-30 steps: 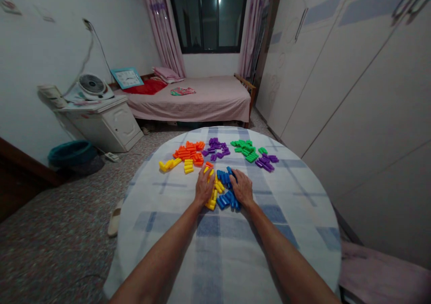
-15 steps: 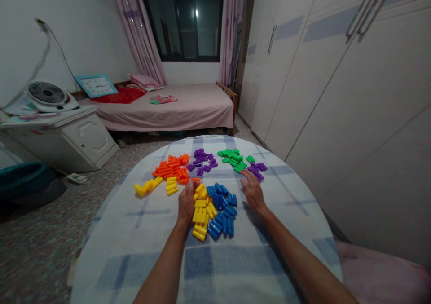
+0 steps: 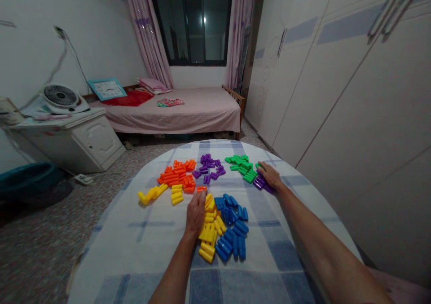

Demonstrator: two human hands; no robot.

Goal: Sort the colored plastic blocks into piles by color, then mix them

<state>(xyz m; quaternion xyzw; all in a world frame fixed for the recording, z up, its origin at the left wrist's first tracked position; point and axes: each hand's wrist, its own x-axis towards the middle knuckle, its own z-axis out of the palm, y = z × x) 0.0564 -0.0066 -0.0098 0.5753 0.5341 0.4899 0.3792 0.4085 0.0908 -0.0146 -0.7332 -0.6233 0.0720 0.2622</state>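
Note:
Interlocking plastic building blocks lie in colour groups on a round table. My left hand [image 3: 195,214] rests on its edge against the yellow blocks [image 3: 209,232], fingers pointing forward and partly hidden. Just beyond its fingertips is a single orange block [image 3: 201,189]. Blue blocks [image 3: 232,227] adjoin the yellow ones on the right. My right hand [image 3: 270,176] reaches over a few purple blocks [image 3: 259,182], covering part of them, its fingers stretched out. Its fingertips are at a small green block [image 3: 257,165], beside the green pile [image 3: 243,165].
Farther back are the orange pile [image 3: 177,174] and another purple group [image 3: 208,165]. More yellow blocks [image 3: 152,193] lie at the left. A checked cloth [image 3: 144,245] covers the table. A bed [image 3: 188,111] stands beyond, wardrobes [image 3: 336,93] on the right, a cabinet with a fan [image 3: 60,98] on the left.
My right hand has moved right, from beside the green pile onto the purple blocks. My left hand stays beside the yellow blocks. The whole view has shifted slightly.

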